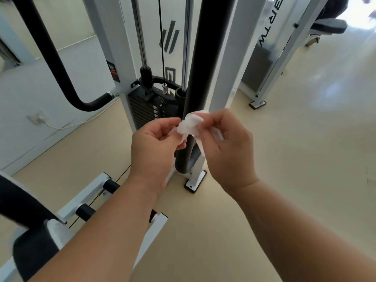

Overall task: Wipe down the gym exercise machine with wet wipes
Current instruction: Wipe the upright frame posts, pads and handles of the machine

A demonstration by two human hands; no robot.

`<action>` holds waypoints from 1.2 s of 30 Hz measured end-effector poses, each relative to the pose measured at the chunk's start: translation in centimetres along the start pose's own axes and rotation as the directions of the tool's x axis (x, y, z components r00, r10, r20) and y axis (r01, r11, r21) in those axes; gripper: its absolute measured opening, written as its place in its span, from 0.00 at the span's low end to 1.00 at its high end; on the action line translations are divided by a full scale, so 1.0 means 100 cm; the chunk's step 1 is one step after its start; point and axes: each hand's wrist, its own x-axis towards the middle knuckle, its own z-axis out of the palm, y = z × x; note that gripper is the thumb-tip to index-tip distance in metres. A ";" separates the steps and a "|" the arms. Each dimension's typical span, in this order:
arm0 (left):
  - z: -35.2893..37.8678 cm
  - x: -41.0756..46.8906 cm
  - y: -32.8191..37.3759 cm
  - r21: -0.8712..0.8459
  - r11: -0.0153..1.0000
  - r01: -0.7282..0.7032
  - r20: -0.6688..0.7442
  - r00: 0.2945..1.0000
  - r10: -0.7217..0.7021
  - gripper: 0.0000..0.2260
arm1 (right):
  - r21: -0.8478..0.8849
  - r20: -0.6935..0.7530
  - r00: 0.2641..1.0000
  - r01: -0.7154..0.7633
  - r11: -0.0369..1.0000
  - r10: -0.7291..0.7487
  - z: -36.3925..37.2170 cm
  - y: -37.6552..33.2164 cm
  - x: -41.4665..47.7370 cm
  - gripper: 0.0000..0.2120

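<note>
Your exercise machine [223, 58] rises straight ahead of both hands, its white frame running up past them. Its black post [209, 47] stands just beyond the gap between your hands, with its long axis upright, so wiping strokes would probably run up and down it. The weight stack [142, 110] sits beyond your left hand [154, 147], on that side of the post. Your left hand and right hand [227, 147] are held close together, fingers curled, each pinching part of the bunched wet wipe [190, 124] between them. The wipe hangs in front of the post; whether it touches, you cannot tell. Your right hand looks slightly nearer the post, so it seems the likelier one to carry the wipe forward.
</note>
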 end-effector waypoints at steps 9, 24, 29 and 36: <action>0.005 0.004 -0.017 -0.102 0.995 -0.022 0.051 0.998 0.028 0.08 | -0.058 -0.314 0.943 -0.136 0.989 0.111 0.037 0.027 0.005 0.07; -0.021 -0.001 -0.048 0.120 0.990 -0.073 0.282 0.959 0.036 0.18 | -0.174 -0.236 0.950 0.164 0.971 -0.203 0.034 0.023 0.015 0.04; -0.022 -0.008 -0.059 0.021 1.000 -0.004 0.361 0.933 -0.004 0.22 | -0.246 -0.147 0.952 0.229 0.942 -0.270 0.039 0.039 0.006 0.01; -0.023 -0.004 -0.075 -0.103 0.993 0.055 0.360 0.933 -0.014 0.27 | -0.261 -0.133 0.957 0.219 0.940 -0.260 0.031 0.045 0.001 0.02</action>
